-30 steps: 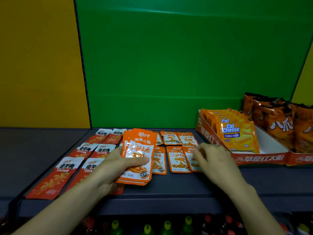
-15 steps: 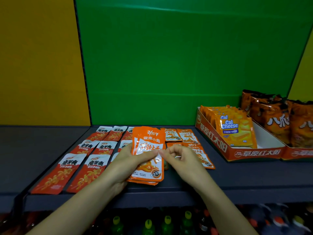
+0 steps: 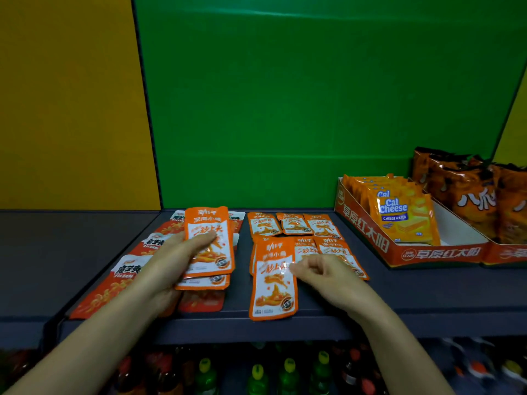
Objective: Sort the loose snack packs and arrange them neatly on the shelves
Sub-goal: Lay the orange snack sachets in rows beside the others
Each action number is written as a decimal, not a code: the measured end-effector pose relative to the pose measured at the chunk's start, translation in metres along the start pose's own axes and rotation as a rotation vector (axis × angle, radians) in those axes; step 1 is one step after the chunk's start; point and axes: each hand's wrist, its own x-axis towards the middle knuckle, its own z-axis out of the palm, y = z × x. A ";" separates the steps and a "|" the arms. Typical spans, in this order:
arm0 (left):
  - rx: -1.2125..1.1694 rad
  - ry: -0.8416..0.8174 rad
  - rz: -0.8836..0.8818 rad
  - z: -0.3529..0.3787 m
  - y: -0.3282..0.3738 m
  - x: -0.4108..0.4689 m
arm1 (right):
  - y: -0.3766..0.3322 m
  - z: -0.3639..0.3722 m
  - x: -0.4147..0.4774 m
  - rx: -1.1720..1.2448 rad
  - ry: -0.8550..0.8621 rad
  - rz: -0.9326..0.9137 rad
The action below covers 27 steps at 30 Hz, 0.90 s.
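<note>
My left hand (image 3: 174, 260) grips a small stack of orange fish snack packs (image 3: 209, 243), thumb across the top one, held just above the dark shelf (image 3: 399, 295). My right hand (image 3: 322, 273) pinches the right edge of one more orange pack (image 3: 272, 283), which lies near the shelf's front edge. Behind it, several matching orange packs (image 3: 293, 225) lie in two rows. Red-and-white snack packs (image 3: 125, 272) lie in rows on the left, partly hidden under my left hand and arm.
A red cardboard display tray (image 3: 439, 253) at the right holds Cal Cheese wafer packs (image 3: 399, 212); dark orange chip bags (image 3: 473, 195) stand beside it. Bottles (image 3: 256, 374) fill the shelf below. Green and yellow panels form the back wall.
My right hand took one orange pack off the stack and carried it right, down onto the shelf front. My left hand with the stack shifted left and slightly up.
</note>
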 end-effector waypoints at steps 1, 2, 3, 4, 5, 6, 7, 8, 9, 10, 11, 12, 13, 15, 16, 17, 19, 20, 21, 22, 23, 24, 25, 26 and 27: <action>0.002 -0.003 -0.011 -0.002 0.001 -0.002 | -0.001 0.001 0.001 -0.084 0.003 0.003; 0.002 -0.002 -0.023 -0.003 0.002 -0.002 | -0.002 0.002 0.002 -0.156 0.012 0.001; 0.001 0.009 -0.041 -0.004 0.002 -0.004 | -0.003 0.002 0.004 -0.208 0.022 0.000; -0.006 0.019 -0.069 -0.003 0.005 -0.002 | -0.004 0.002 0.006 -0.251 0.030 -0.002; -0.020 0.029 -0.102 -0.001 0.007 -0.003 | -0.006 0.002 0.008 -0.291 0.037 0.001; -0.032 0.036 -0.119 -0.001 0.007 -0.004 | -0.007 0.002 0.010 -0.325 0.043 0.006; -0.038 0.043 -0.123 -0.001 0.007 -0.005 | -0.008 0.003 0.012 -0.354 0.053 0.011; -0.030 0.046 -0.122 -0.001 0.006 -0.004 | -0.009 0.003 0.013 -0.379 0.060 0.018; -0.023 0.046 -0.123 0.001 0.005 -0.004 | -0.009 0.004 0.014 -0.406 0.064 0.030; -0.012 0.041 -0.134 0.004 0.005 -0.002 | -0.009 0.005 0.015 -0.433 0.067 0.041; 0.002 0.027 -0.140 0.007 0.004 -0.003 | -0.009 0.005 0.015 -0.462 0.078 0.045; 0.017 -0.002 -0.135 0.008 0.002 -0.005 | -0.009 0.005 0.015 -0.487 0.103 0.040; 0.028 -0.024 -0.127 0.011 0.000 -0.009 | -0.010 0.004 0.013 -0.492 0.135 0.018; 0.027 -0.074 -0.102 0.019 0.000 -0.013 | -0.014 0.002 0.005 -0.408 0.187 -0.046; 0.030 -0.096 -0.085 0.024 -0.001 -0.013 | -0.017 0.001 0.001 -0.341 0.194 -0.076; 0.037 -0.118 -0.064 0.031 -0.003 -0.013 | -0.020 0.001 -0.004 -0.284 0.187 -0.100; 0.069 -0.151 -0.015 0.047 -0.009 -0.011 | -0.021 0.001 -0.010 -0.196 0.167 -0.150; 0.088 -0.160 0.008 0.056 -0.013 -0.010 | -0.020 0.000 -0.012 -0.173 0.175 -0.174; 0.094 -0.166 0.024 0.065 -0.015 -0.011 | -0.017 -0.001 -0.013 -0.169 0.202 -0.194; 0.087 -0.175 0.033 0.073 -0.017 -0.010 | -0.013 -0.004 -0.015 -0.170 0.239 -0.207; 0.071 -0.182 0.032 0.080 -0.017 -0.011 | -0.008 -0.008 -0.015 -0.162 0.273 -0.208; 0.056 -0.187 0.028 0.086 -0.019 -0.010 | -0.003 -0.014 -0.016 -0.143 0.299 -0.201; 0.049 -0.192 0.024 0.091 -0.019 -0.011 | 0.002 -0.019 -0.017 -0.118 0.319 -0.187; 0.055 -0.188 0.032 0.095 -0.020 -0.010 | 0.008 -0.027 -0.019 -0.095 0.335 -0.177; 0.080 -0.181 0.046 0.099 -0.021 -0.009 | 0.014 -0.034 -0.021 -0.078 0.350 -0.163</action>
